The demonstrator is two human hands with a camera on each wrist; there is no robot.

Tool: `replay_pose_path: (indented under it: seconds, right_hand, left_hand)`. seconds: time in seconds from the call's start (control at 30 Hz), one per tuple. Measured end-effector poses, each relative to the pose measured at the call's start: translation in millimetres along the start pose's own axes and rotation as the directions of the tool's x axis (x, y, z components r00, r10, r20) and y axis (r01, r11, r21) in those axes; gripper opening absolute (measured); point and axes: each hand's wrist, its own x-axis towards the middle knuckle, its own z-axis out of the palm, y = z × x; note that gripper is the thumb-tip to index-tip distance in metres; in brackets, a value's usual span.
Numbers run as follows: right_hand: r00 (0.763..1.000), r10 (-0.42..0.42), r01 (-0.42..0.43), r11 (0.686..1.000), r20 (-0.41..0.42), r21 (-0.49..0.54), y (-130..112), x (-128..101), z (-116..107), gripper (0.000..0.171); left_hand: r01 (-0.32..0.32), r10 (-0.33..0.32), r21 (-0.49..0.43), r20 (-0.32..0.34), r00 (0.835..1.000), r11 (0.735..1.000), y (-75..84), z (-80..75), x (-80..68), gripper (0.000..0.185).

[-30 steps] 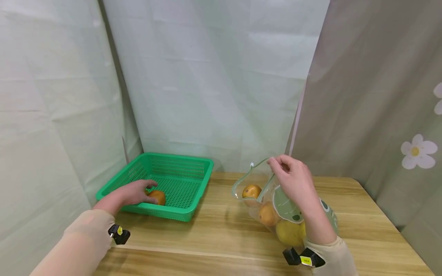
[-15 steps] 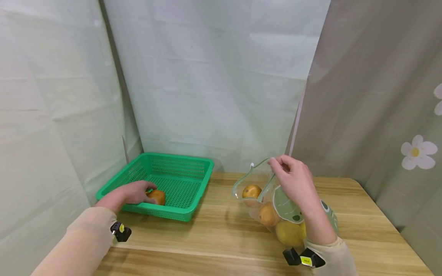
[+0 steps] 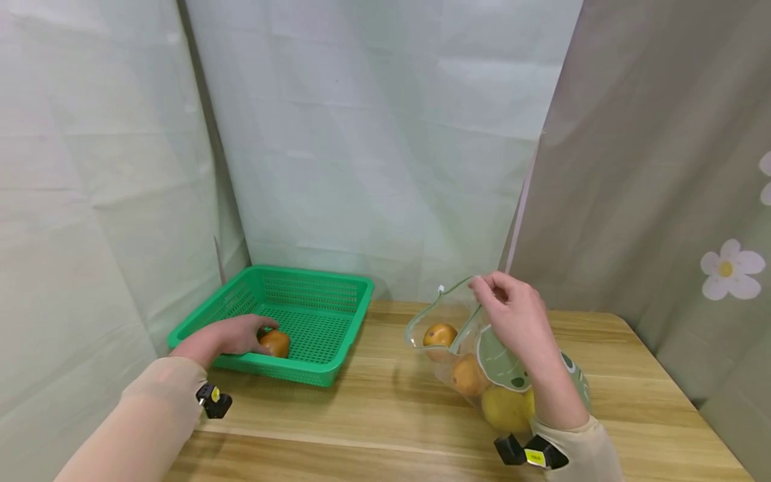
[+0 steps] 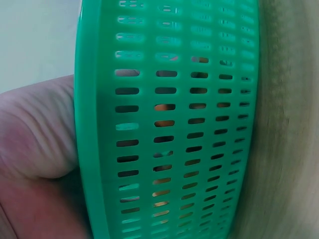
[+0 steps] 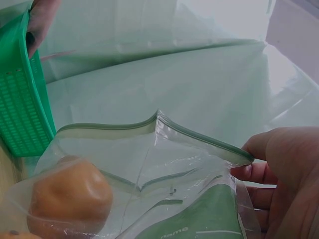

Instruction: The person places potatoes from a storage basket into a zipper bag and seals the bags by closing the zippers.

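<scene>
My left hand (image 3: 237, 336) reaches over the front rim of a green slotted basket (image 3: 337, 294) and its fingers lie fairly straight against an orange fruit (image 3: 276, 343) resting on the basket floor. In the left wrist view the basket wall (image 4: 169, 124) fills the frame, with the hand (image 4: 35, 149) at its left. My right hand (image 3: 508, 311) pinches the open rim of a clear zip bag (image 3: 512, 365) with green print, holding its mouth up. Inside lie two orange fruits (image 3: 439, 333) and a yellow one (image 3: 504, 407). The right wrist view shows the bag rim (image 5: 199, 137) and one fruit (image 5: 70, 194).
The basket and bag sit on a wooden table (image 3: 385, 408). Pale green cloth hangs close behind and to the left (image 3: 90, 201). A grey curtain with white flowers (image 3: 662, 201) hangs at the right.
Almost nothing has moved. My left hand has eased back slightly from the orange fruit in the basket; the right hand keeps holding the bag rim.
</scene>
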Motion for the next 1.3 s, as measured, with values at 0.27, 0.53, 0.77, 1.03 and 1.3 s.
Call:
replay_pose_path:
  seconds: [0.27,0.53,0.77,1.03,1.3]
  right_hand:
    - [1.0,-0.003,0.003,1.0,-0.001,-0.005,1.2,0.8,0.7,0.035]
    - [1.0,-0.005,0.004,1.0,-0.004,-0.005,0.7,0.6,0.3,0.035]
    - [1.0,-0.004,0.004,1.0,-0.002,-0.006,1.3,0.3,0.6,0.036]
    - [1.0,0.003,-0.003,1.0,0.003,-0.003,1.3,0.2,0.6,0.038]
    - [1.0,0.0,0.0,1.0,0.001,0.003,0.8,0.0,0.0,0.038]
  left_hand:
    - [-0.027,0.026,-0.015,-0.011,1.0,1.0,-0.5,1.2,1.1,0.065]
    - [-0.049,0.049,-0.009,-0.012,0.999,0.999,-0.8,1.9,2.9,0.065]
    - [-0.072,0.072,-0.003,-0.019,0.997,0.997,-1.0,1.7,4.3,0.064]
    - [-0.084,0.084,-0.006,-0.049,0.995,0.996,-2.3,3.8,5.3,0.068]
    - [-0.085,0.084,-0.018,-0.045,0.995,0.996,0.9,3.0,3.2,0.07]
